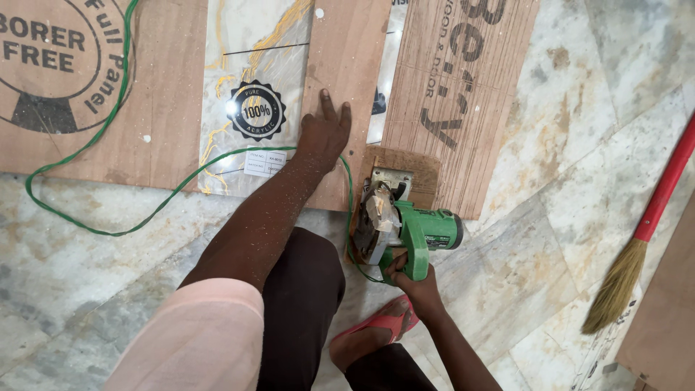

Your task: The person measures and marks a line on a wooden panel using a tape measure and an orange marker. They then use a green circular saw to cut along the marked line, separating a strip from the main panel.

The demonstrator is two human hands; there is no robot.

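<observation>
My left hand [323,130] presses flat, fingers spread, on a narrow brown plywood strip [347,65] lying on the floor. My right hand [413,284] grips the handle of a green hand-held circular saw [405,230], whose blade guard sits at the near end of that strip, on a small plywood offcut [416,170]. A green power cord [108,145] loops from the saw across the floor and over the boards to the upper left. I squat, with a knee and a red sandal [391,322] just below the saw.
A glossy white marble-pattern acrylic sheet [253,58] lies left of the strip, with a large plywood panel [101,94] beyond it. Another printed plywood board [463,94] lies to the right. A red-handled broom [644,232] rests on the marble floor at far right, beside another board's corner [666,318].
</observation>
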